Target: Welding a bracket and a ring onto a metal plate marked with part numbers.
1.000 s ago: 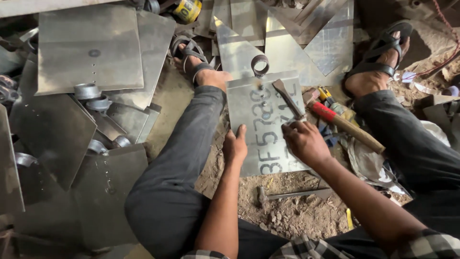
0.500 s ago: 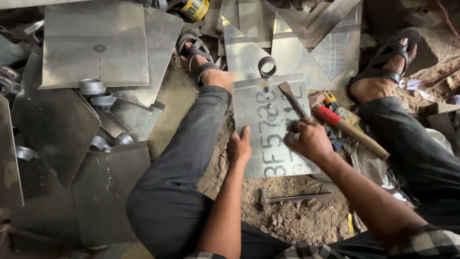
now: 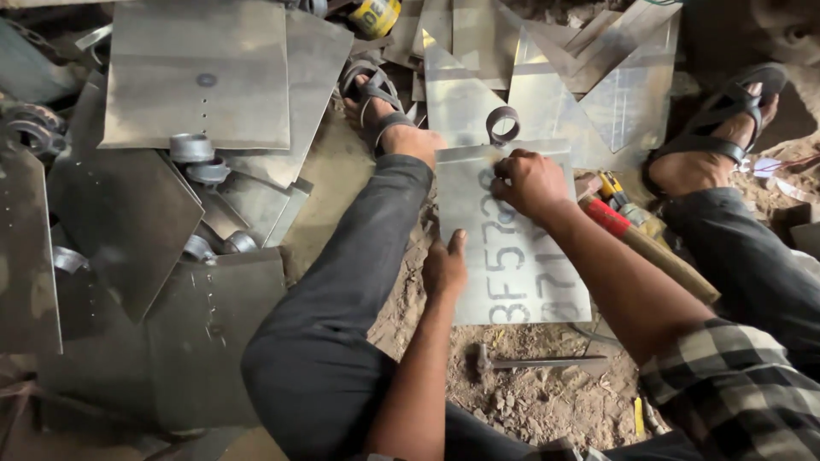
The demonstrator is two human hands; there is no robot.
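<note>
Nearest the camera: a small hammer [image 3: 534, 363] lies flat on the dirt between the legs, untouched, just below the sheet's near edge.

Left forearm runs up from bottom centre, alongside the inner left thigh. Left hand [image 3: 446, 266] lies palm down w/ fingers together, pressing on the left edge of the metal sheet [image 3: 530, 273], not gripping, just flat on it.

The sheet is a pale rectangular plate w/ dark marker writing, lying on the ground between the spread legs, near edge toward the person, far edge by the left foot.

Right arm, in a checked sleeve, comes in diagonally from bottom right across the sheet. Right hand [image 3: 530, 181] is clenched into a loose fist, knuckles up, resting on the sheet's upper part; can't tell what's inside the fist, if anything.

Just right of that arm: a red-and-wood handled tool [image 3: 645, 239] lies on the ground, touching nothing held.

Farther out: a metal ring [image 3: 502, 125] stands on the plates just beyond the sheet's far edge. Feet in dark sandals [image 3: 376, 102] rest among stacked cut plates [image 3: 196, 77]. Short pipe fittings [image 3: 192, 149] sit left.
</note>
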